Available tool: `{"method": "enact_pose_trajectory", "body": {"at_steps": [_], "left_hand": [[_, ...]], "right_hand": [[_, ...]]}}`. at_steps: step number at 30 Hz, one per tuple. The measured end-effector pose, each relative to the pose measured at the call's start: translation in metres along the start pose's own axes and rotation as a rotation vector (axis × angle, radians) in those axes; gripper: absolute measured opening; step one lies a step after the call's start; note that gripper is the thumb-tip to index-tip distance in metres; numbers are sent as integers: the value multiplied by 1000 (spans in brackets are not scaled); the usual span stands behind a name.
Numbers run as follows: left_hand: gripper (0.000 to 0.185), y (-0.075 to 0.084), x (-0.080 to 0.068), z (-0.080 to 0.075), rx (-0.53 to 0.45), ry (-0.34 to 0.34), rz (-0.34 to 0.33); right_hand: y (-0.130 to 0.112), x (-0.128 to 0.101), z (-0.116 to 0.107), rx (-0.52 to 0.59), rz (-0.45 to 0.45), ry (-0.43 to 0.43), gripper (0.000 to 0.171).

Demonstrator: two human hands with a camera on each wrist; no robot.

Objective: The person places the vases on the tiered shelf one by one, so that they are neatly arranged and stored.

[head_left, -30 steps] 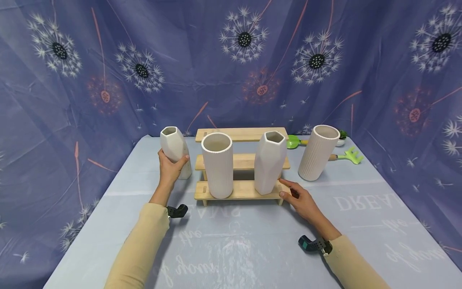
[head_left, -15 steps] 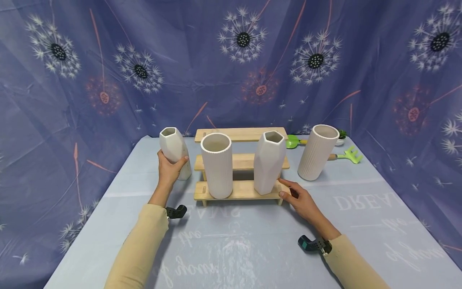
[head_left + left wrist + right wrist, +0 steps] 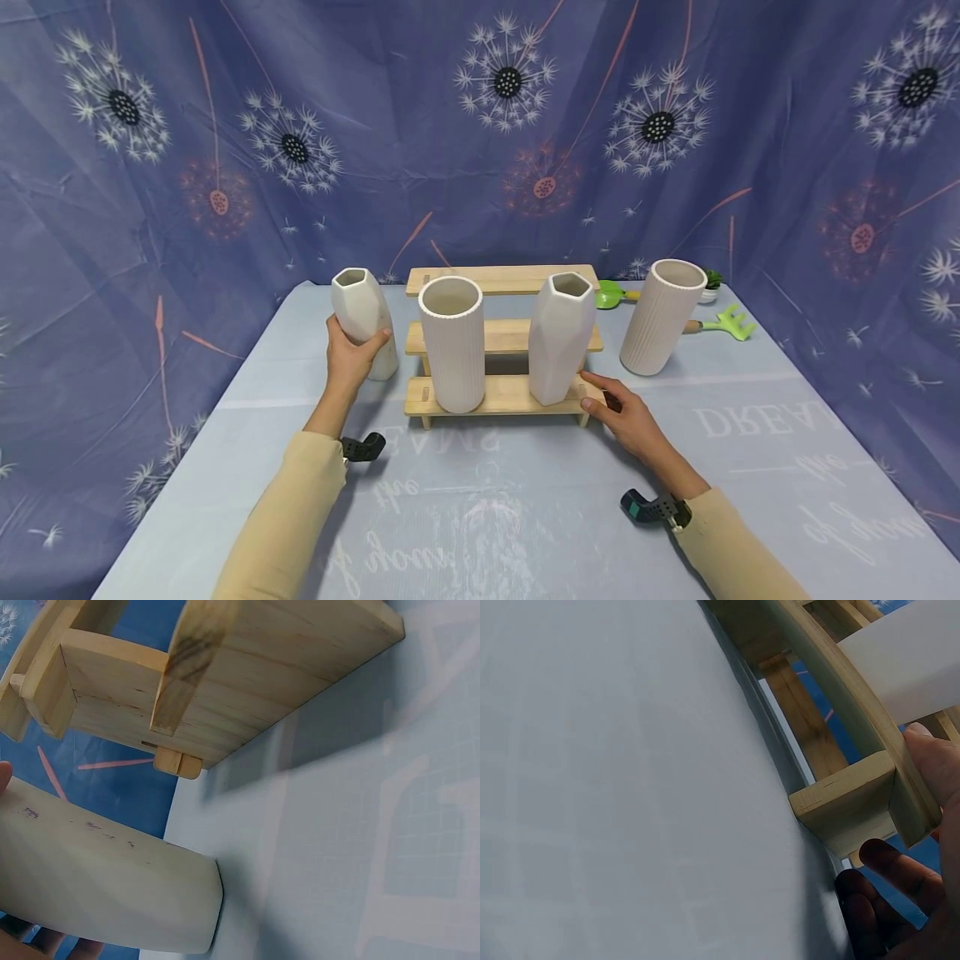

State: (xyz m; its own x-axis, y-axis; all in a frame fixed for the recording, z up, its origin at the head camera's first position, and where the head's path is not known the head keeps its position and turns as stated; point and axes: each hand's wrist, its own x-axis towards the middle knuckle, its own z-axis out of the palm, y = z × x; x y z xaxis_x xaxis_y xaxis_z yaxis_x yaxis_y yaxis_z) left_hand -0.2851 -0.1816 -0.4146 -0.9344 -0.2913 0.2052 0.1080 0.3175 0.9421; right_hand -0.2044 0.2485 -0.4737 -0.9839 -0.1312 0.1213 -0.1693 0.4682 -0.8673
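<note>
My left hand [image 3: 349, 357] grips a white faceted vase [image 3: 363, 310], thumb on its right side, at the left of a three-step wooden stand [image 3: 504, 336]. In the left wrist view the vase [image 3: 105, 874] lies across the lower left, its base close to the tablecloth, with small dark marks on its side. My right hand [image 3: 624, 417] holds the right end of the stand's lowest step; the right wrist view has the thumb [image 3: 930, 750] on the board and darker fingers below it. On that step stand a ribbed white cylinder vase [image 3: 452, 350] and another faceted vase [image 3: 561, 337].
Right of the stand, a second ribbed vase [image 3: 663, 317] stands on the pale blue tablecloth [image 3: 480, 517]. Behind it are a green toy shovel [image 3: 609, 294], a green hand rake [image 3: 727, 323] and a small potted plant [image 3: 709, 286]. A dandelion-print curtain [image 3: 420, 125] hangs behind.
My left hand and the faceted vase in it have shifted slightly toward me. The right hand, stand and other vases keep their places.
</note>
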Motion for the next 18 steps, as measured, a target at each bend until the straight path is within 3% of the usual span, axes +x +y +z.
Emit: {"method": "enact_pose_trajectory", "body": {"at_steps": [4,12,18], "left_hand": [[86,0,-2,-2,12,6,4],[87,6,-9,-10,-4,25,8],[85,16,-13,-16,-14,45,27]], "right_hand": [[-3,0,0,-4,3,-2,52],[-35,-10,-3,-42,2,-3,51],[-36,-12,-4,-19,8,-6,51]]}}
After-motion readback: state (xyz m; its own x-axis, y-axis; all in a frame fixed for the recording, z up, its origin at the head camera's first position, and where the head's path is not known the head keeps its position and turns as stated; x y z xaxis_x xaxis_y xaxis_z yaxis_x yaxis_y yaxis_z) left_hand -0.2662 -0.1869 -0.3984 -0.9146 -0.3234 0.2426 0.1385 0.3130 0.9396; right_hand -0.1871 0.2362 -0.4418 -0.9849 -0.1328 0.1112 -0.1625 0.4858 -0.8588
